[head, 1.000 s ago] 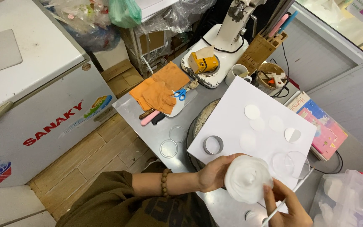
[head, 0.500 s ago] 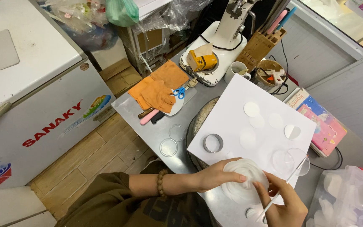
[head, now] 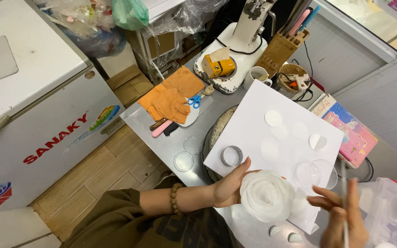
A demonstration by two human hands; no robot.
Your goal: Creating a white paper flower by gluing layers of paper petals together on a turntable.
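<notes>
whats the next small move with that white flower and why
Probably bring the right hand with its thin white stick back to the white layered rose-shaped flower. The left hand cups the flower above the white sheet, while the right hand sits apart from its petals.

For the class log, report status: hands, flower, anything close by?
Left hand cradles white rose. Right hand apart, open, thin stick between fingers. Metal ring beside left thumb.

Lighting is even, soft and bright, with no hard shadows. The white sheet [head: 272, 138] is close to overexposed, so the pale discs on it barely separate. The right hand [head: 341, 216] is smeared by motion blur; the left hand [head: 229, 186] is sharp. Wide-angle distortion bends the freezer [head: 37, 110] at the left edge.
</notes>
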